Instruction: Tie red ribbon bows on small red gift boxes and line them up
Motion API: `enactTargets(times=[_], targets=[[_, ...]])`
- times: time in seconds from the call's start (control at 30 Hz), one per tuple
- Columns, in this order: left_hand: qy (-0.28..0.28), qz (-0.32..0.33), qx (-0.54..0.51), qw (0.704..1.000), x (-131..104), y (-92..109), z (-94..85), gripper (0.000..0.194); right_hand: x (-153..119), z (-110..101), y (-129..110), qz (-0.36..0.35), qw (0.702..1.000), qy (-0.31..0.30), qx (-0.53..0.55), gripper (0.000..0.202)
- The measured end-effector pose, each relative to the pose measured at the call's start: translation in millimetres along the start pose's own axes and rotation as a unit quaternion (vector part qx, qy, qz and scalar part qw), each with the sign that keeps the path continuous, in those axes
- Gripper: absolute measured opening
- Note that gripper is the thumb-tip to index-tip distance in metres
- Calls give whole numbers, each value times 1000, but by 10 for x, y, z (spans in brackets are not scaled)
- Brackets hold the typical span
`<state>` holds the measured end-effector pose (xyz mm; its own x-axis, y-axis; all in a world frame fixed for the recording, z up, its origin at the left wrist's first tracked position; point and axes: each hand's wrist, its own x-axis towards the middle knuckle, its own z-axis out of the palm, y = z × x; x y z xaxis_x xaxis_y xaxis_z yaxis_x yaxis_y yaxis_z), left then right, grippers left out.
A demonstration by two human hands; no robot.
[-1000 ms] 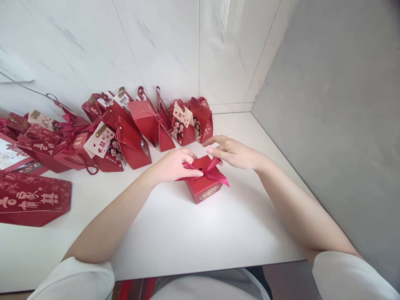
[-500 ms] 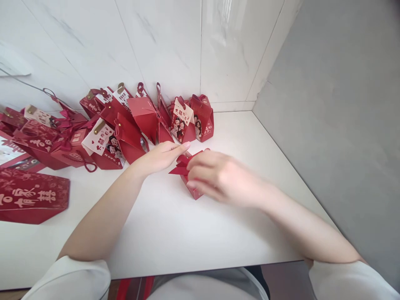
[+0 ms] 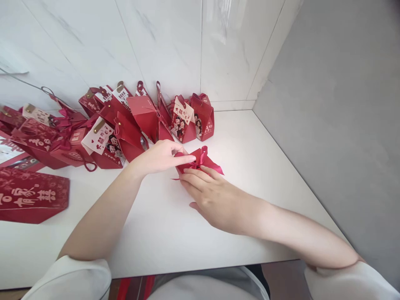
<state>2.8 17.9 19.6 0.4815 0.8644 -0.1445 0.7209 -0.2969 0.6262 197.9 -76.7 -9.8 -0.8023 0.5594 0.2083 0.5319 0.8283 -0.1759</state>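
Note:
A small red gift box [image 3: 210, 161] sits on the white tabletop in front of me, with a bright red ribbon [image 3: 203, 153] tied in a bow on top. My left hand [image 3: 164, 157] grips its left side, the thumb over the top near the knot and the fingers partly hidden behind. Across the near side lies my right hand [image 3: 215, 198], fingers stretched out, their tips touching the box by the bow. Its thumb sticks out below, apart from the box. My right hand hides the box's front face.
Several red gift boxes [image 3: 142, 118] with handles, ribbons and printed tags crowd the back and left of the white table [image 3: 162, 233]. A larger red box [image 3: 34, 196] lies at the left edge. A marbled wall [image 3: 168, 50] stands behind, a grey panel [image 3: 331, 104] at right.
My right hand has moved down and settled with its fingers flat against the box. The left thumb has come down over the top. The bow's loop and right tail now show.

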Motion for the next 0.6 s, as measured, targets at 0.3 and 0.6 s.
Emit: enactTargets(times=[0.3,0.6], targets=[[-31,-8,97,995,17,1,0,42,-282,-428,203,-15,979,-80,187,46],[-14,-40,146,988,19,30,108,56,-245,-469,181,-9,962,-174,210,27]])
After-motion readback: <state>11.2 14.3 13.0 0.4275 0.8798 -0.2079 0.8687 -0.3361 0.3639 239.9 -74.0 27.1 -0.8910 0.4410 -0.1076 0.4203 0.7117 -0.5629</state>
